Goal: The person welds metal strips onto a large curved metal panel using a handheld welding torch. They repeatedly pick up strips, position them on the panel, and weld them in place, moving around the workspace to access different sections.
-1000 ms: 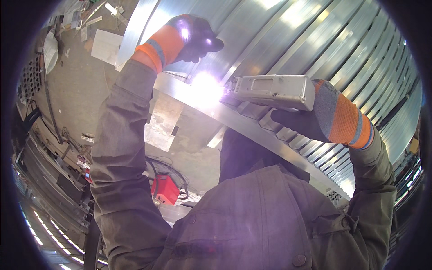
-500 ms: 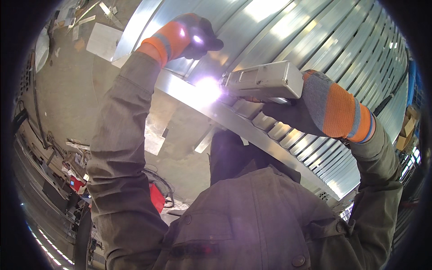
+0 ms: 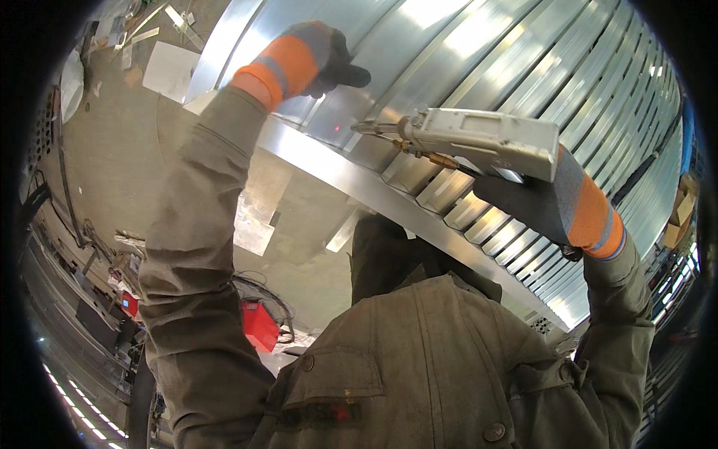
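My right hand, in a grey and orange glove with dark palm, grips a silver, box-bodied handheld welding gun. Its narrow nozzle points left, just above a ribbed metal panel. A small red light dot shows on the panel beyond the tip, and no arc glows. My left hand, gloved alike, rests at the panel's left part with its fingers curled and one digit sticking out to the right. Whatever lies under those fingers is hidden. A flat metal bar runs along the panel's near edge.
A red box with dark cables stands on the concrete floor at lower left. Metal offcuts and a white sheet lie there too. Cardboard boxes are at the far right.
The bright welding glare has gone out. My right hand has drawn the welding gun to the right, away from the seam. My left hand has stayed nearly in place.
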